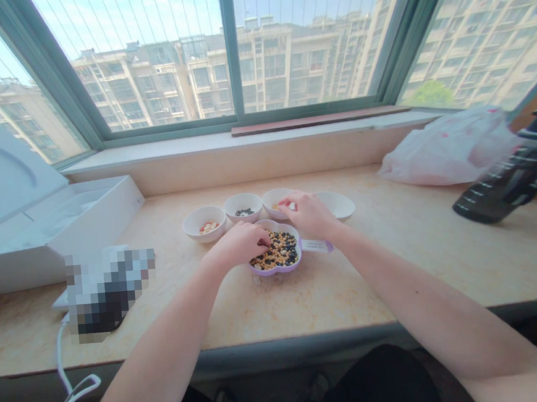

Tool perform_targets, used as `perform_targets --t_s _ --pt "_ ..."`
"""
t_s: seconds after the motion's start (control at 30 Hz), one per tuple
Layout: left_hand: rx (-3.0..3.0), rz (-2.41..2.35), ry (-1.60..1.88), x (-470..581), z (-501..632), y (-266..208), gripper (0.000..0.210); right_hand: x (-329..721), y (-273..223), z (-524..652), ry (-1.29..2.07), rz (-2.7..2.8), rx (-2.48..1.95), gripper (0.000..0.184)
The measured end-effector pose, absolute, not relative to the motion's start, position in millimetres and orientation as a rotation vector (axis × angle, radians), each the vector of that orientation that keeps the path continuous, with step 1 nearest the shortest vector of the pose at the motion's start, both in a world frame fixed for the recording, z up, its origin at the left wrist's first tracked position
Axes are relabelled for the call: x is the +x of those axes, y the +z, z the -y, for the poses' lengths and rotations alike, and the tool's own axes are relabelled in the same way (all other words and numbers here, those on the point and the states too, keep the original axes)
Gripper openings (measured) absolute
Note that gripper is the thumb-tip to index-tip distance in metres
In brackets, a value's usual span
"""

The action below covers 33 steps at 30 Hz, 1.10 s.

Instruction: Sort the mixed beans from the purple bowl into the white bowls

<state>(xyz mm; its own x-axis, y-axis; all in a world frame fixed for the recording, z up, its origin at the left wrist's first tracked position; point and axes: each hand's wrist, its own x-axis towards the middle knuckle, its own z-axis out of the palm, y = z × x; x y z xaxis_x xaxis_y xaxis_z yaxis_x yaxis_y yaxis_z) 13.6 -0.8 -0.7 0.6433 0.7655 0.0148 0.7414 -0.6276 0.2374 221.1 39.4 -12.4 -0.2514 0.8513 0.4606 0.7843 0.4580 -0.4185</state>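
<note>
Beans (283, 249) lie at curled fingertips of the left hand (245, 239), farther from the right hand (307, 210), also half-bent, both holds unclear.

The right hand (310, 211) partly hides a white bowl (272, 197); whether the left hand (247, 240) holds beans (281, 249) is unclear. Print on the label (313, 246) is unreadably small. Picture edges cut off box (96, 224) and bottle (508, 176).

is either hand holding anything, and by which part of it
Cannot tell: left hand at the mixed beans, right hand at a white bowl; any grip is unclear.
</note>
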Motion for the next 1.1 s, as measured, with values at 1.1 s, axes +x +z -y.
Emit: perform_targets --t_s 1.1 --pt "0.881 -0.406 1.165 -4 -1 27 0.013 218 -9 -33 0.243 2.117 -1.299 0.020"
